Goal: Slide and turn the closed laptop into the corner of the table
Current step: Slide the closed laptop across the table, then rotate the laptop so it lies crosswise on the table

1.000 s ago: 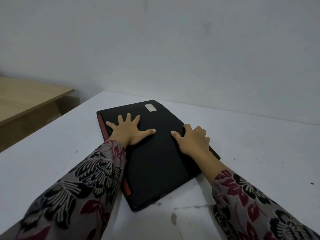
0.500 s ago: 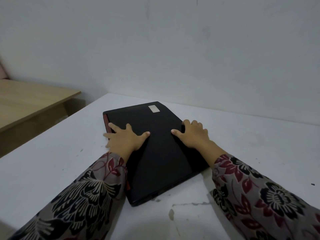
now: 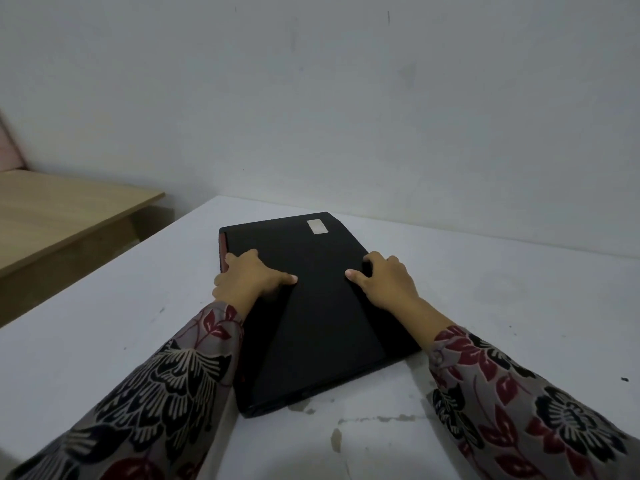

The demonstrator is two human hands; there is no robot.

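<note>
A closed black laptop (image 3: 311, 306) with a red left side and a small silver sticker lies flat on the white table (image 3: 502, 306), its long axis pointing towards the far left corner by the wall. My left hand (image 3: 247, 277) grips the laptop's left edge, thumb lying on the lid and fingers curled over the side. My right hand (image 3: 382, 280) holds the right edge the same way, thumb on top. Both patterned sleeves reach in from the bottom of the view.
A grey wall (image 3: 381, 116) runs close behind the table's far edge. A lower wooden table (image 3: 62, 209) stands to the left, beyond a gap. Chipped marks (image 3: 363, 420) and dark specks dot the white surface near the front.
The laptop has turned clockwise and now lies straighter, nearer the far left corner. My left hand went from flat on the lid to gripping the left edge; my right hand curled over the right edge.
</note>
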